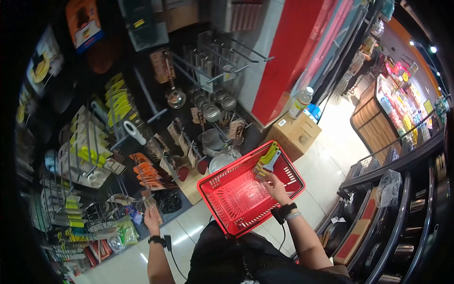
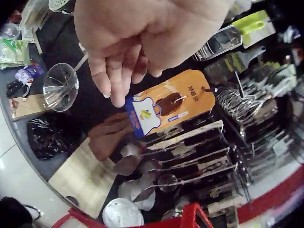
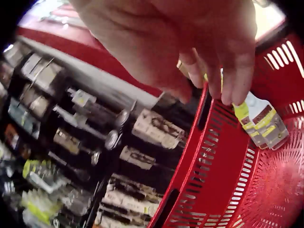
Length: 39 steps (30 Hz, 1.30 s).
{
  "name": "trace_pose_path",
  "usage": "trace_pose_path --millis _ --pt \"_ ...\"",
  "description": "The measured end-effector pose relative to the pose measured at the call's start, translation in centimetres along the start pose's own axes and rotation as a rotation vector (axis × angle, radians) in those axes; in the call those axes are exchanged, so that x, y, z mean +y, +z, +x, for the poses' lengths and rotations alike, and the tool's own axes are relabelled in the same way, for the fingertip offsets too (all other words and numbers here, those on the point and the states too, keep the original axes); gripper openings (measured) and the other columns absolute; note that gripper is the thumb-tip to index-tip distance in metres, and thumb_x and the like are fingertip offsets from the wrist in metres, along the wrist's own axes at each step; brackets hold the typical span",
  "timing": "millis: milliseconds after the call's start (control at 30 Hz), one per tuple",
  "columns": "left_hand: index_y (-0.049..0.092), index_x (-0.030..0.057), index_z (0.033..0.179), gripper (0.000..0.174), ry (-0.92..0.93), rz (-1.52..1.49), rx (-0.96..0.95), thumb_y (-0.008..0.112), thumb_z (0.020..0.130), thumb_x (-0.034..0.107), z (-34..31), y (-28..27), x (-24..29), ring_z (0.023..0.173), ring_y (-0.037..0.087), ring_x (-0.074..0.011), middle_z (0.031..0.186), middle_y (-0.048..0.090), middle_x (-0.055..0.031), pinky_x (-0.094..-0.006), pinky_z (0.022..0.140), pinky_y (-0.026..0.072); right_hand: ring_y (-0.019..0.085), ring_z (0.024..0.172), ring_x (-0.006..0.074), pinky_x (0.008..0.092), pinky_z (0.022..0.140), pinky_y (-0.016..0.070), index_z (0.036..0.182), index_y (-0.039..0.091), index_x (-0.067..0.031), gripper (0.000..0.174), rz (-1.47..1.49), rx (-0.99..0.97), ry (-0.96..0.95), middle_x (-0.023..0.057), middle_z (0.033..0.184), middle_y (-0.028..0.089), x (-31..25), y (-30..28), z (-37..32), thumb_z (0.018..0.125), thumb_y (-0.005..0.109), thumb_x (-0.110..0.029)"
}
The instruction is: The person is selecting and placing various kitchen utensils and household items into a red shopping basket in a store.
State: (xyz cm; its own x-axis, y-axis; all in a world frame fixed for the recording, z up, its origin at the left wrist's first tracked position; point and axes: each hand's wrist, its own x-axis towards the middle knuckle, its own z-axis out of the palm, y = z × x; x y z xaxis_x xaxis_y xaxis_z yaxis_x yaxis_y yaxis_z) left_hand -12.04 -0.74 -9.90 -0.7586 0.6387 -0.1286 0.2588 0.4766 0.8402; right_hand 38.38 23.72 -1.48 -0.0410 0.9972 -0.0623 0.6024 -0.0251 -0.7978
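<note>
Right hand (image 1: 276, 186): I see fingertips (image 3: 236, 85) pinching yellow-green carded kitchen tools (image 3: 260, 124) just inside red plastic basket's (image 1: 236, 196) far rim | left hand (image 2: 142, 33): fingers loose, holding nothing, left of basket

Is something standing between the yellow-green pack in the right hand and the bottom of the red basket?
Nothing visible does. The right hand holds the yellow-green pack just inside the far rim of the red basket, and the basket looks bare below the pack.

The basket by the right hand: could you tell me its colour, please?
The basket is red, clearest in the head view.
</note>
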Motion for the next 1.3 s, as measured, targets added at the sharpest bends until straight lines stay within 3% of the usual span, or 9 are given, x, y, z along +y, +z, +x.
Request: trace_pose_path --millis 133,267,367,467,600,867,1067,1133,1300 --pt "0.06 -0.0042 0.091 0.026 -0.185 -0.091 -0.132 0.048 0.093 0.019 -5.3 -0.4 0.3 0.055 0.062 -0.0166 0.073 0.063 -0.0113 -0.0266 0.047 0.0488 0.055 0.099 0.0168 0.028 0.068 0.0494 0.12 0.049 0.0001 0.039 0.532 0.109 0.599 0.009 0.109 0.057 6.0 0.3 5.2 0.087 0.06 -0.017" --pt "0.06 -0.0039 0.091 0.024 -0.206 0.011 -0.227 0.049 0.092 0.018 -9.0 -1.1 1.0 0.056 0.063 -0.0178 0.073 0.064 -0.0124 -0.0264 0.049 0.0496 0.055 0.094 0.021 0.0323 0.082 0.0454 0.121 0.046 0.0029 0.062 0.541 0.321 0.633 0.0131 0.107 0.056 9.3 2.4 8.9 0.073 0.076 -0.023" --pt "0.061 -0.0039 0.092 0.022 -0.214 0.081 -0.278 0.05 0.091 0.015 -11.0 -1.6 1.3 0.056 0.063 -0.0177 0.073 0.064 -0.0122 -0.0263 0.049 0.0499 0.055 0.09 0.0221 0.0321 0.078 0.0455 0.124 0.045 0.0024 0.07 0.648 0.344 0.715 0.0131 0.112 0.054 9.4 3.5 11.1 0.068 0.08 -0.021" --pt "0.061 -0.0038 0.091 0.018 -0.234 0.159 -0.294 0.052 0.09 0.012 -13.2 -2.1 1.3 0.056 0.064 -0.0177 0.071 0.064 -0.0112 -0.0266 0.049 0.05 0.053 0.104 0.0243 0.0351 0.087 0.0451 0.125 0.041 0.0057 0.071 0.637 0.393 0.73 0.0174 0.117 0.053 10.3 5.0 13.2 0.068 0.079 -0.014" --pt "0.062 -0.0035 0.088 0.017 -0.281 0.152 -0.317 0.053 0.088 0.011 -16.1 -2.6 0.2 0.057 0.065 -0.0178 0.071 0.064 -0.0111 -0.0271 0.05 0.0502 0.062 0.081 0.0234 0.0373 0.074 0.0514 0.115 0.049 0.0044 0.061 0.589 0.503 0.773 0.0136 0.099 0.062 10.5 7.0 14.8 0.065 0.08 -0.011" --pt "0.062 -0.0003 0.094 0.019 -0.477 0.136 -0.367 0.053 0.088 0.015 -19.2 -3.1 -2.8 0.065 0.066 -0.0183 0.081 0.067 -0.0106 -0.0282 0.057 0.0515 0.063 0.08 0.0242 0.0384 0.073 0.0492 0.099 0.063 -0.0031 0.047 0.603 0.649 0.732 0.0094 0.09 0.067 8.5 8.3 17.4 0.058 0.084 -0.016" --pt "0.062 0.0001 0.093 0.019 -0.408 0.212 -0.443 0.053 0.088 0.016 -19.2 -2.2 -1.9 0.066 0.067 -0.0178 0.08 0.067 -0.0104 -0.0285 0.058 0.0519 0.063 0.079 0.0317 0.0413 0.074 0.0484 0.1 0.065 -0.0055 0.05 0.346 0.626 0.74 0.0155 0.087 0.067 10.6 9.5 17.6 0.064 0.08 -0.036" --pt "0.063 0.0007 0.091 0.017 -0.341 0.233 -0.444 0.055 0.087 0.016 -18.8 -1.6 -1.4 0.065 0.067 -0.0189 0.077 0.067 -0.0111 -0.0293 0.057 0.0524 0.063 0.076 0.0323 0.0428 0.074 0.0483 0.099 0.065 -0.0062 0.05 -0.236 0.766 0.648 0.0158 0.081 0.066 9.2 10.1 16.8 0.066 0.079 -0.04" --pt "0.064 0.0056 0.09 0.02 -0.21 0.394 -0.519 0.055 0.088 0.024 -16.4 0.3 0.6 0.069 0.066 -0.0273 0.079 0.066 -0.0138 -0.0362 0.064 0.0521 0.063 0.077 0.0221 0.0357 0.07 0.0489 0.102 0.059 0.0 0.038 0.306 0.578 0.39 0.0128 0.089 0.066 11.7 10.7 14.2 0.078 0.072 -0.027"
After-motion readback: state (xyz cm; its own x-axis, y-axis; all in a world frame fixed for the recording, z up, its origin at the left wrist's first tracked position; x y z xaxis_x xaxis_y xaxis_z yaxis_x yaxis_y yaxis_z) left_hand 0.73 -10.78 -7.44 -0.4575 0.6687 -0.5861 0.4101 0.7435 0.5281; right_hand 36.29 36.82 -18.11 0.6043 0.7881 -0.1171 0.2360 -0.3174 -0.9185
